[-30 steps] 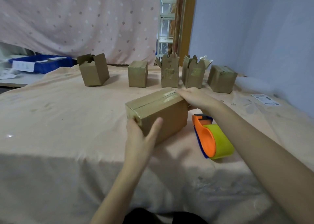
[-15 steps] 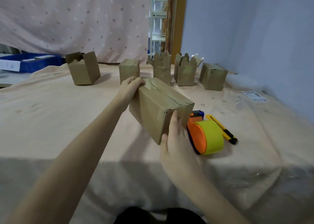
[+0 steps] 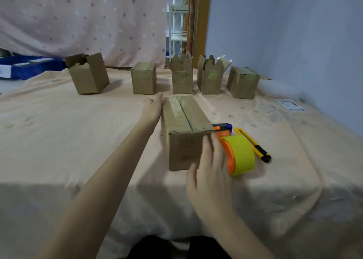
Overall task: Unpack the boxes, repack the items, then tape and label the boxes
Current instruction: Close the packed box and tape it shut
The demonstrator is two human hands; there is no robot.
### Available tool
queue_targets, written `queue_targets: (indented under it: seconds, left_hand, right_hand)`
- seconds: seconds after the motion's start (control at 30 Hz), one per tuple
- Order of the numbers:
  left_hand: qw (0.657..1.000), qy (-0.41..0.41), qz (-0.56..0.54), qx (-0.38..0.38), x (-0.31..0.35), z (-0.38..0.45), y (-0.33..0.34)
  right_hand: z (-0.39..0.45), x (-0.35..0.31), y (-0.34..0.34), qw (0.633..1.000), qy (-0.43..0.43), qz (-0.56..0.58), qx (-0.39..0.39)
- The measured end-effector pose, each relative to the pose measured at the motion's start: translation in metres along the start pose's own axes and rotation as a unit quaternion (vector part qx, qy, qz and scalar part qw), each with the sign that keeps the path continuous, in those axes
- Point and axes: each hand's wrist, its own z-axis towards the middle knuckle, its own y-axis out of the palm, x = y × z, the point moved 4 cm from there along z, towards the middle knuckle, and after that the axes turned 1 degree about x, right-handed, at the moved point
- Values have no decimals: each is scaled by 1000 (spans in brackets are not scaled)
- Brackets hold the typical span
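The left hand's fingers lie straight and together, flat against the far left side of the taped brown cardboard box at the centre of the frame. The right hand's fingers are straight and slightly apart, pressed on the box's near right corner. The box rests lengthwise on the table under a peach cloth. Just right of it lies an orange tape dispenser with a yellow-green tape roll, then a yellow utility knife. Across the upper middle stands a row of five small cardboard boxes, some with flaps open. A white label lies at right.
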Motion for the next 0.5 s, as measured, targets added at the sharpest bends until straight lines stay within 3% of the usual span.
queue_targets:
  seconds: [0.1,0.23,0.33,0.5]
  left_hand:
    - [999,39,-20,14,3,-47,-6]
    - [993,102,15,-54,2,-106,0]
    - [992,106,28,-56,-2,-108,3]
    - [992,104,16,-72,0,-99,3]
  right_hand:
    - [22,12,-7,999,-9,9,44]
    - [37,17,-3,997,-54,42,27]
    - [36,18,-4,996,-68,53,18]
    - [26,38,-27,995,-56,47,66]
